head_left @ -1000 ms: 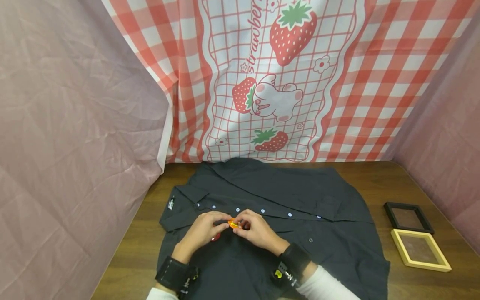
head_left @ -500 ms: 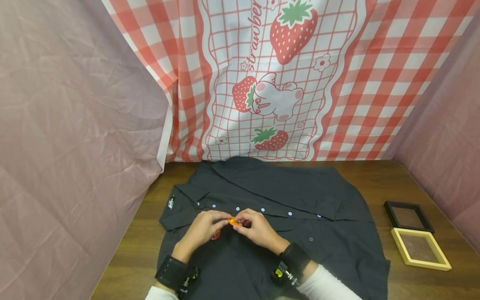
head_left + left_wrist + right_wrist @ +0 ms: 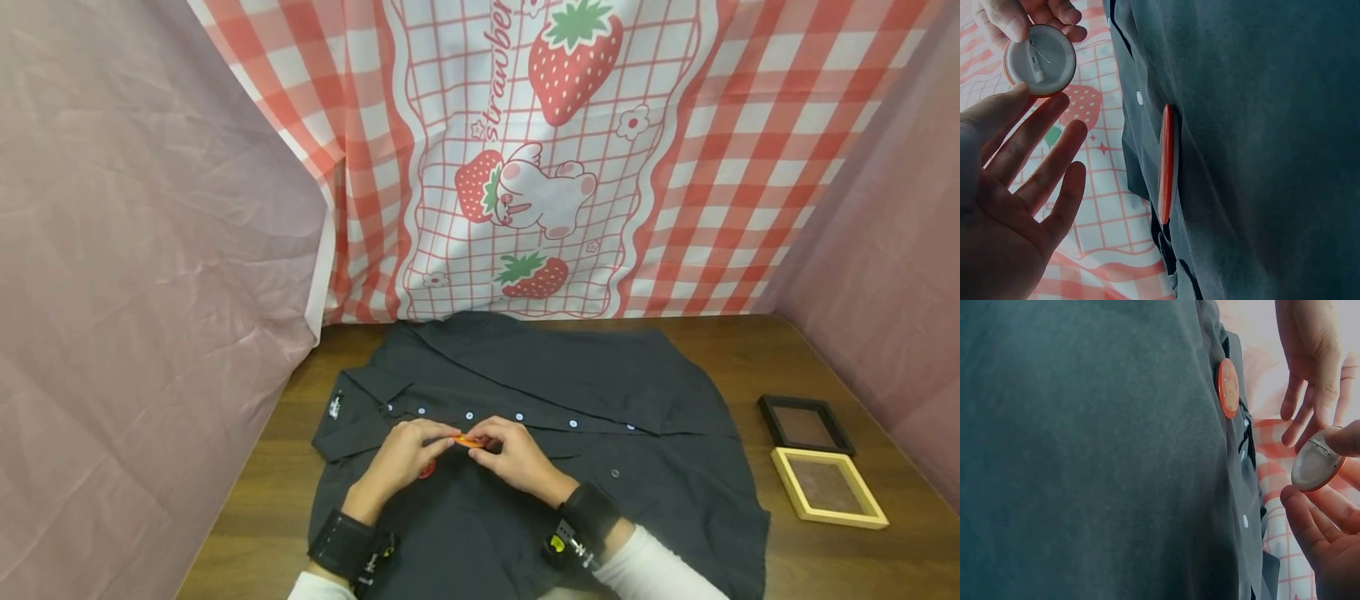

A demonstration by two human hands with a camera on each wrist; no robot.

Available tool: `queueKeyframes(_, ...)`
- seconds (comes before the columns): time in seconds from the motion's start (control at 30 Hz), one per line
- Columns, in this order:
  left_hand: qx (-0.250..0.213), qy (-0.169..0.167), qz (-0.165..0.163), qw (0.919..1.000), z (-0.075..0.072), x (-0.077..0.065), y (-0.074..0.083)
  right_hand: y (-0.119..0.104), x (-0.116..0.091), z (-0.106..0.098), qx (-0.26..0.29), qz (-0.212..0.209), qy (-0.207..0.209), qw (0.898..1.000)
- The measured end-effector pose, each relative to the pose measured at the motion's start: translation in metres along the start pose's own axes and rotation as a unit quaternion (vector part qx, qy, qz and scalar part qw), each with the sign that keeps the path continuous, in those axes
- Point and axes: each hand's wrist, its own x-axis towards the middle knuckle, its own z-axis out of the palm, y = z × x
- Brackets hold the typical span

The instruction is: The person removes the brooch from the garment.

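Both hands pinch an orange pin-back button badge (image 3: 470,442) above a dark shirt (image 3: 525,517). Thumb and fingertips of my left hand (image 3: 407,457) are at one edge of it; those of my right hand (image 3: 517,460) hold the opposite edge. In the left wrist view the badge's white back (image 3: 1054,59) faces the camera, its thin pin wire (image 3: 1041,54) angled away from the clasp bar. The right wrist view shows the same back (image 3: 1316,464) tilted. A second, red badge (image 3: 1168,165) sits on the shirt front, partly hidden by my left hand in the head view.
The shirt lies spread on a wooden table (image 3: 251,492), collar to the left, with a row of pale buttons (image 3: 519,416). A black frame (image 3: 836,429) and a pale yellow frame (image 3: 787,492) lie at the right. A strawberry-print cloth (image 3: 555,200) hangs behind.
The orange badge has turned from showing some of its face to nearly edge-on in the head view. Both hands keep about the same place; the head view has shifted slightly.
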Motion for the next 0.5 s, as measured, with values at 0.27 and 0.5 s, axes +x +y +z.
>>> queueKeyframes(0.27,-0.008,0.001,-0.019,0.9998,-0.0017,-0.0016,-0.0002,-0.0035,0.0009,-0.0002,-0.003,0.013,-0.01,1.0)
queueKeyframes(0.5,-0.023,0.008,-0.026,0.9994,-0.0028,-0.0022,-0.0002,-0.0047,0.0017,0.0012,-0.004,0.006,-0.005,1.0)
